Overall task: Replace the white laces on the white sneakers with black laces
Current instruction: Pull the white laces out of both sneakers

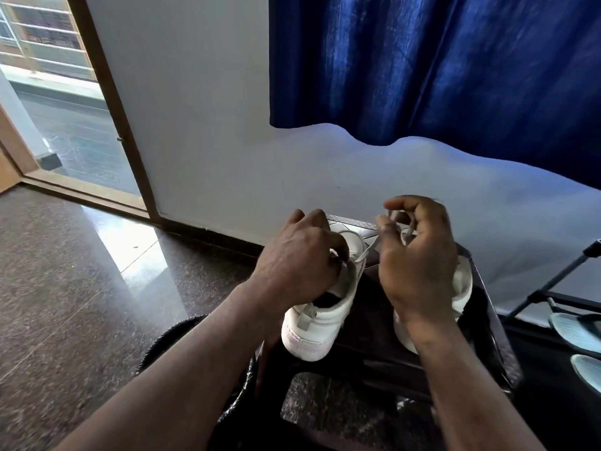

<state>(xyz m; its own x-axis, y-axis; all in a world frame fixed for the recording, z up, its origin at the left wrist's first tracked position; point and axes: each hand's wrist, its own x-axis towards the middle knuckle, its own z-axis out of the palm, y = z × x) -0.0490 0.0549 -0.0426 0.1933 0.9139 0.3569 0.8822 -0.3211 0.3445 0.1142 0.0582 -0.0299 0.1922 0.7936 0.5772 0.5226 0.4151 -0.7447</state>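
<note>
White left sneaker (312, 330) and right sneaker (464, 281) side by side on dark surface (367, 307), heels toward camera. Left hand (299, 262) curled over left sneaker's throat, gripping upper. Right hand (419, 265) raised over right sneaker, fingers pinching white lace (367, 250), stretched down to left sneaker's eyelets. Blue curtain (422, 60) behind.

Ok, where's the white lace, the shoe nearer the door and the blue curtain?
white lace (368, 251): head view, its taut slanted stretch.
sneaker nearer the door (309, 333): head view, its heel.
blue curtain (439, 66): head view, middle of the cloth.
</note>
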